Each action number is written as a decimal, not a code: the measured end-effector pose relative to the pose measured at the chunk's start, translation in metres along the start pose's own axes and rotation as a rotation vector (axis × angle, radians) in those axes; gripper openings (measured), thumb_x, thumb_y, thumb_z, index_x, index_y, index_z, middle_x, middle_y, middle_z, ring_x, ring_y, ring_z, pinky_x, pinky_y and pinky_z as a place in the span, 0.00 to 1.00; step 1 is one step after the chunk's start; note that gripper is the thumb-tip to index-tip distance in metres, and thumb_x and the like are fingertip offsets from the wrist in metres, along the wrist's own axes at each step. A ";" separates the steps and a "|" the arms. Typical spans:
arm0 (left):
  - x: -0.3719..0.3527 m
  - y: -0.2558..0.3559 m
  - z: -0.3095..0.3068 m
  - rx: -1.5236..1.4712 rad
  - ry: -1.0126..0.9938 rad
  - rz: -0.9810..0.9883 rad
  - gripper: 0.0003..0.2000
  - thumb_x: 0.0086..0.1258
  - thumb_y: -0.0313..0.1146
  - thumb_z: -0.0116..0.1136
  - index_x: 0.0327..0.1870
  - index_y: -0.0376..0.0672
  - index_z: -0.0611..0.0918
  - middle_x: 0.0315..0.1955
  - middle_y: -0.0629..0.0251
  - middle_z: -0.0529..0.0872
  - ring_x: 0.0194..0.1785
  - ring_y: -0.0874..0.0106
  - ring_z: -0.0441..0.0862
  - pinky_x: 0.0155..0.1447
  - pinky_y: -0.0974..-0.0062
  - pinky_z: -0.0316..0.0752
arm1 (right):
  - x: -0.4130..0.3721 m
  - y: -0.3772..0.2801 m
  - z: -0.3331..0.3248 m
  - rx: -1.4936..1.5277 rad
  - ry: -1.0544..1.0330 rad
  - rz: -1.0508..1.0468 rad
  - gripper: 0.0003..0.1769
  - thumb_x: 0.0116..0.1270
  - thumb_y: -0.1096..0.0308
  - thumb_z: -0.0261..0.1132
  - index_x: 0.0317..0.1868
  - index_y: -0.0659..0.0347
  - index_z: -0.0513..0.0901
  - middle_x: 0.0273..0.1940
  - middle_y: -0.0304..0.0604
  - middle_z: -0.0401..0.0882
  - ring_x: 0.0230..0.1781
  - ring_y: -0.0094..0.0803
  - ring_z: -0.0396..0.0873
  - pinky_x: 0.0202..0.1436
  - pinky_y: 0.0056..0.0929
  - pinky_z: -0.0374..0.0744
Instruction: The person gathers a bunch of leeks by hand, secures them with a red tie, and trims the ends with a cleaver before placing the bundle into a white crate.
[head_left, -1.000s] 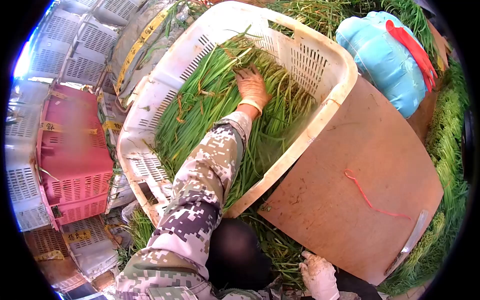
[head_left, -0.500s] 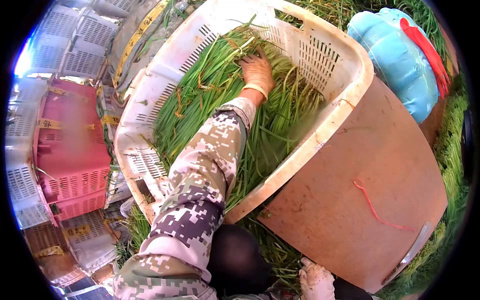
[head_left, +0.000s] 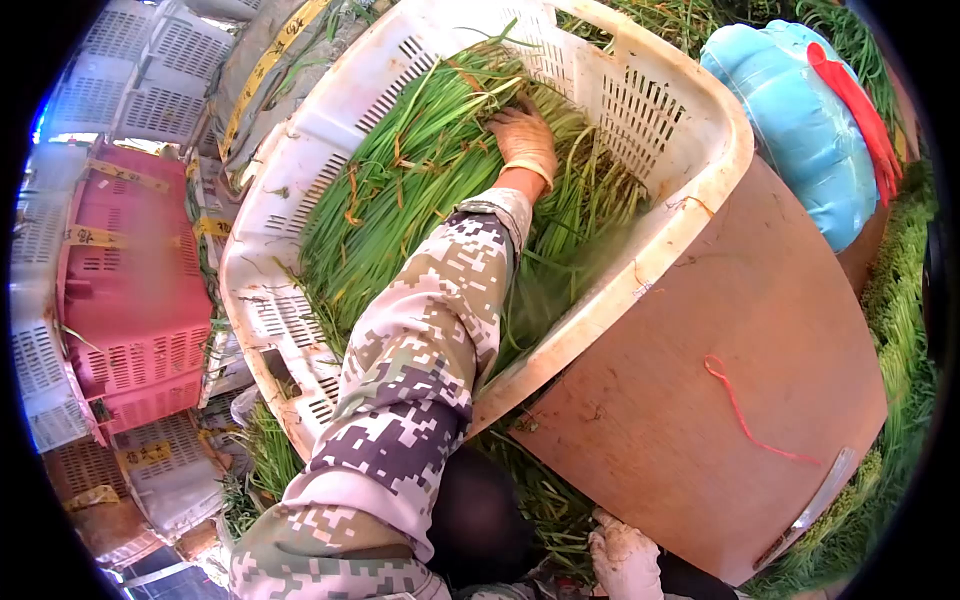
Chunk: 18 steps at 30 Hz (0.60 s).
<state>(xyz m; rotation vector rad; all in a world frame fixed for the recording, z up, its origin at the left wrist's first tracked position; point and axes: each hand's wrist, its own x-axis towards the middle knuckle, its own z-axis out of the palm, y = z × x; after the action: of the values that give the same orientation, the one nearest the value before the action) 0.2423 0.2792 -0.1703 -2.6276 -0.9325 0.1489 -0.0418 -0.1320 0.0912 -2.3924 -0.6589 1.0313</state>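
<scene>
My left hand (head_left: 525,140), in an orange-tan glove with a pale band at the wrist, is inside a white plastic crate (head_left: 690,215). Its fingers curl into the long green chives (head_left: 400,190), at the end of a bunch. The chives lie in bunches with brownish ties, and paler stalks show to the right of the hand. At the bottom, my right hand (head_left: 625,560) wears a dirty white glove and looks closed beside the lower edge of a brown board (head_left: 700,380). Whatever it might hold is hidden.
A red string (head_left: 745,420) lies on the board, and a metal strip (head_left: 815,505) sits at its right edge. A blue bundle (head_left: 790,120) with a red strap stands at upper right. Pink crates (head_left: 135,280) and white crates are stacked left. More greens (head_left: 905,300) lie right.
My left hand stays among the chives and appears slightly lower and to the right. The view has shifted a little. My right hand remains by the board's lower edge.
</scene>
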 end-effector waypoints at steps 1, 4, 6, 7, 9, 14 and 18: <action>0.002 -0.001 -0.003 -0.015 -0.042 0.006 0.36 0.66 0.35 0.56 0.73 0.38 0.56 0.47 0.48 0.80 0.47 0.56 0.79 0.53 0.55 0.71 | 0.000 0.001 0.000 -0.008 0.005 -0.001 0.14 0.64 0.71 0.59 0.50 0.62 0.80 0.39 0.52 0.82 0.39 0.48 0.80 0.43 0.41 0.79; 0.008 -0.003 -0.014 0.001 -0.096 0.073 0.35 0.67 0.34 0.55 0.74 0.38 0.55 0.43 0.55 0.83 0.44 0.62 0.82 0.45 0.58 0.75 | 0.003 -0.004 -0.005 -0.052 -0.047 0.025 0.14 0.64 0.71 0.59 0.50 0.62 0.80 0.40 0.53 0.82 0.40 0.48 0.80 0.44 0.41 0.79; 0.010 -0.008 -0.023 -0.030 -0.141 0.097 0.40 0.62 0.36 0.61 0.72 0.33 0.54 0.42 0.55 0.85 0.43 0.65 0.84 0.42 0.61 0.78 | 0.006 -0.010 -0.015 -0.088 -0.056 0.032 0.13 0.64 0.71 0.58 0.48 0.60 0.80 0.37 0.52 0.81 0.36 0.47 0.80 0.41 0.42 0.79; 0.012 -0.013 -0.028 -0.025 -0.132 0.095 0.40 0.62 0.36 0.61 0.72 0.33 0.54 0.42 0.55 0.85 0.43 0.65 0.84 0.42 0.61 0.78 | 0.006 -0.010 -0.015 -0.084 -0.049 0.025 0.13 0.64 0.71 0.58 0.48 0.60 0.80 0.37 0.52 0.81 0.36 0.47 0.80 0.41 0.42 0.79; 0.008 -0.027 -0.047 -0.200 -0.263 0.115 0.34 0.64 0.37 0.59 0.69 0.36 0.61 0.41 0.57 0.85 0.43 0.65 0.85 0.42 0.59 0.78 | 0.003 -0.009 -0.013 -0.127 -0.035 -0.026 0.12 0.63 0.71 0.58 0.47 0.59 0.81 0.34 0.52 0.81 0.34 0.46 0.80 0.39 0.42 0.79; 0.000 -0.086 -0.064 -0.589 -0.273 0.209 0.36 0.52 0.32 0.62 0.66 0.35 0.63 0.35 0.52 0.85 0.40 0.56 0.85 0.46 0.64 0.80 | -0.009 0.010 -0.002 -0.166 -0.030 -0.134 0.17 0.63 0.76 0.56 0.53 0.63 0.77 0.26 0.47 0.76 0.25 0.42 0.76 0.29 0.39 0.77; -0.036 -0.139 -0.087 -0.918 -0.046 0.212 0.39 0.48 0.32 0.67 0.66 0.39 0.65 0.42 0.47 0.84 0.47 0.56 0.83 0.54 0.67 0.78 | -0.003 -0.002 -0.005 -0.188 -0.124 -0.053 0.16 0.63 0.75 0.57 0.52 0.61 0.78 0.27 0.48 0.77 0.27 0.43 0.77 0.31 0.39 0.77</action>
<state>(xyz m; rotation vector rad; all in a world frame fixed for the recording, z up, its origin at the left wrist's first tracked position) 0.1507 0.3319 -0.0398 -3.5738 -0.8617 -0.2313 -0.0406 -0.1333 0.0966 -2.4679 -0.8951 1.1481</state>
